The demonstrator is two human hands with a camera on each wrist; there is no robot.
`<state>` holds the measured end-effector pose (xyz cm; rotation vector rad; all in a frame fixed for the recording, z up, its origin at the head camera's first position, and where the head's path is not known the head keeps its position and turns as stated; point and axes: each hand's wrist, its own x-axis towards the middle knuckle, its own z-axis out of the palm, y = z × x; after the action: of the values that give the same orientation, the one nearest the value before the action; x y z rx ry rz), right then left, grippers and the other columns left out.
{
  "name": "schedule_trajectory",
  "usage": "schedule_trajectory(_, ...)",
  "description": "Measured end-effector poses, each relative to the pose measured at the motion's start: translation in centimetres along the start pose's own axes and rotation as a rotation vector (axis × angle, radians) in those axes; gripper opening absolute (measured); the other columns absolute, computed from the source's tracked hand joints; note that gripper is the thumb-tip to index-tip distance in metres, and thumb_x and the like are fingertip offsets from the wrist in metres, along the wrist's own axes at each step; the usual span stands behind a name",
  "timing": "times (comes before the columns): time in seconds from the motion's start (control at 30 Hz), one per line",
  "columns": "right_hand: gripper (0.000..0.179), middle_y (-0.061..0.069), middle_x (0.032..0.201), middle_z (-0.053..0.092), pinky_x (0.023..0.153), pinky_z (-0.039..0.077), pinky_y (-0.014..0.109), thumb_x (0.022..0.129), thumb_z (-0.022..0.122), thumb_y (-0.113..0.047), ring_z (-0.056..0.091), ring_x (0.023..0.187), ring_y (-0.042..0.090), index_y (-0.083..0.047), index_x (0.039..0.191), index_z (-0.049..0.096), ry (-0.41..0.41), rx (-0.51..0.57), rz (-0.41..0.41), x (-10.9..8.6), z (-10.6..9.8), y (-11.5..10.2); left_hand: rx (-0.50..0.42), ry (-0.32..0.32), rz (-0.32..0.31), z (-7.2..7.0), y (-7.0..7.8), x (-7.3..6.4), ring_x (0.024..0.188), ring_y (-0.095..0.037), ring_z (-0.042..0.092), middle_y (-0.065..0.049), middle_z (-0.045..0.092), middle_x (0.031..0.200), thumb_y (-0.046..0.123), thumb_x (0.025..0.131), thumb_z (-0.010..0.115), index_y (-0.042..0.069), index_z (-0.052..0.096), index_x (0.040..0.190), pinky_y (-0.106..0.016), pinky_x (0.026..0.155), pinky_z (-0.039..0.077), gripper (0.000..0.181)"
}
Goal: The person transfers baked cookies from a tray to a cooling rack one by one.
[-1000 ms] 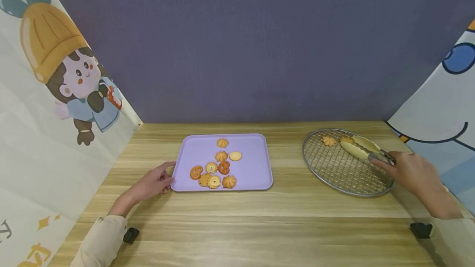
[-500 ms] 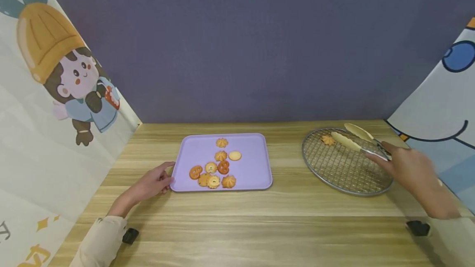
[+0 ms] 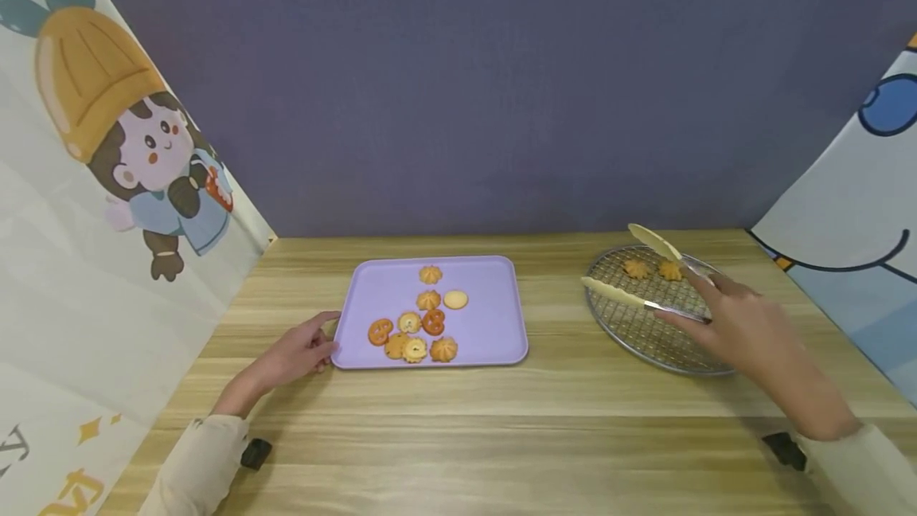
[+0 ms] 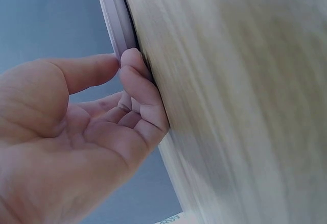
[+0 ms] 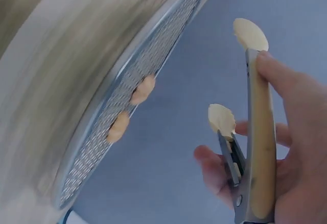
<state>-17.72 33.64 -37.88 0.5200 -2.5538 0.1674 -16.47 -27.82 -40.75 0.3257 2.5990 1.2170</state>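
Note:
My left hand [image 3: 295, 353] pinches the left edge of a lilac tray [image 3: 494, 325], thumb above and curled fingers at the rim, as the left wrist view [image 4: 102, 122] shows up close. Several biscuits lie on the tray, among them a pretzel [image 3: 380, 332], a plain round biscuit [image 3: 454, 299] and a fluted cookie [image 3: 431, 275]. My right hand [image 3: 759, 341] holds a pair of tongs [image 5: 261, 152] with cream tips, spread wide with nothing between them. The tongs hover over a round wire rack [image 3: 666, 341], where two star-shaped cookies [image 3: 636, 269] lie near the far side.
A wooden table [image 3: 458, 452] carries the tray on the left and the rack on the right. Behind it rises a dark blue-grey panel [image 3: 487, 86]. Panels with cartoon prints stand at both sides, the left one [image 3: 43, 261] near my left arm.
The tongs have lifted from the right-hand cookie on the rack, moved left and spread wider. That cookie now shows uncovered on the rack. My left hand and the tray stay put.

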Motion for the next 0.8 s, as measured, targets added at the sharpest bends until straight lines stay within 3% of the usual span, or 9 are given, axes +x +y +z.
schedule_trajectory(0.1, 0.074, 0.022, 0.09, 0.063, 0.039, 0.041, 0.044, 0.082, 0.059, -0.075, 0.057, 0.061, 0.036, -0.002, 0.086, 0.069, 0.139, 0.001, -0.113, 0.1, 0.6, -0.9, 0.002, 0.004, -0.001, 0.0, 0.0, 0.1, 0.066, -0.018, 0.058, -0.01, 0.06, 0.079, 0.0, 0.099, 0.056, -0.011, 0.032, 0.147, -0.027, 0.056, 0.051, 0.055)
schedule_trajectory(0.17, 0.074, 0.013, 0.077, 0.055, 0.04, 0.038, 0.04, 0.085, 0.049, -0.08, 0.049, 0.055, 0.025, -0.009, 0.066, 0.059, 0.183, 0.01, -0.153, 0.2, 0.9, -1.6, 0.007, 0.007, 0.001, 0.0, 0.0, 0.1, 0.065, -0.018, 0.058, -0.01, 0.06, 0.078, 0.001, 0.099, 0.056, -0.011, 0.032, 0.147, -0.028, 0.055, 0.05, 0.055)
schedule_trajectory(0.23, 0.072, 0.006, 0.07, 0.049, 0.039, 0.032, 0.035, 0.085, 0.043, -0.082, 0.041, 0.052, 0.017, -0.015, 0.06, 0.05, 0.189, 0.01, -0.166, 0.3, 1.1, -2.4, 0.011, 0.009, 0.006, 0.1, -0.1, 0.1, 0.065, -0.018, 0.058, -0.01, 0.06, 0.078, 0.001, 0.099, 0.056, -0.011, 0.032, 0.147, -0.028, 0.055, 0.05, 0.055)
schedule_trajectory(0.37, 0.067, 0.001, 0.066, 0.045, 0.038, 0.024, 0.025, 0.086, 0.044, -0.081, 0.033, 0.049, 0.01, -0.02, 0.059, 0.042, 0.152, 0.027, -0.169, 0.5, 1.4, -3.9, 0.012, 0.013, 0.004, 0.1, -0.2, 0.2, 0.065, -0.017, 0.058, -0.009, 0.059, 0.077, 0.001, 0.099, 0.056, -0.01, 0.032, 0.147, -0.027, 0.055, 0.05, 0.054)
schedule_trajectory(0.6, 0.071, 0.019, 0.083, 0.062, 0.035, 0.032, 0.028, 0.092, 0.039, -0.075, 0.049, 0.052, 0.021, -0.012, 0.063, 0.055, 0.118, 0.03, -0.216, 1.1, 1.9, -6.4, 0.019, 0.027, 0.002, 0.2, -0.2, 0.1, 0.064, -0.017, 0.057, -0.009, 0.059, 0.076, 0.0, 0.098, 0.056, -0.01, 0.034, 0.146, -0.027, 0.054, 0.049, 0.053)
schedule_trajectory(0.8, 0.07, 0.016, 0.081, 0.061, 0.036, 0.036, 0.027, 0.092, 0.042, -0.073, 0.053, 0.055, 0.021, -0.006, 0.082, 0.061, 0.127, 0.07, -0.262, 2.0, 2.5, -8.4, 0.023, 0.03, 0.001, 0.2, -0.1, 0.1, 0.064, -0.018, 0.057, -0.009, 0.058, 0.075, 0.0, 0.098, 0.056, -0.01, 0.035, 0.146, -0.027, 0.054, 0.049, 0.053)
